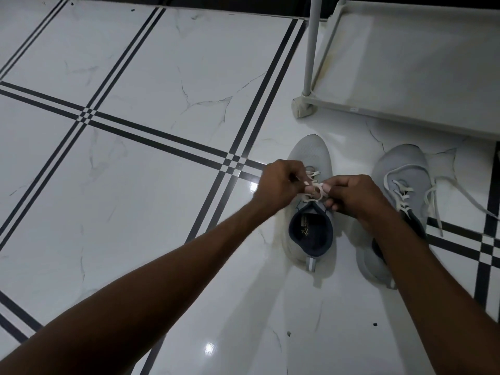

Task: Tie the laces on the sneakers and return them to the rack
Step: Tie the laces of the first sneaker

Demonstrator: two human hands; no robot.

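Both hands working white laces (313,191) over left sneaker (311,212) on tile floor (135,158)

Left hand (280,185) and right hand (354,196) each pinch a lace strand, fingers curled; second sneaker (400,190) just beside on the right, laces loose and trailing; white rack (405,63) beyond, shoes not on it

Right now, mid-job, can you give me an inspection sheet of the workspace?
Surface: glossy white tiled floor with dark stripes, a few small dark specks.
Job's things: left sneaker upright, laces being tied; right sneaker beside it, loose laces trailing on the floor; white rack beyond them, shelf bare where visible.
Clutter: nothing seen.
Grippers: left hand and right hand both pinching the left sneaker's laces.
Cables: nothing seen.
Surroundings: dark strip along the top edge, too dim to tell.
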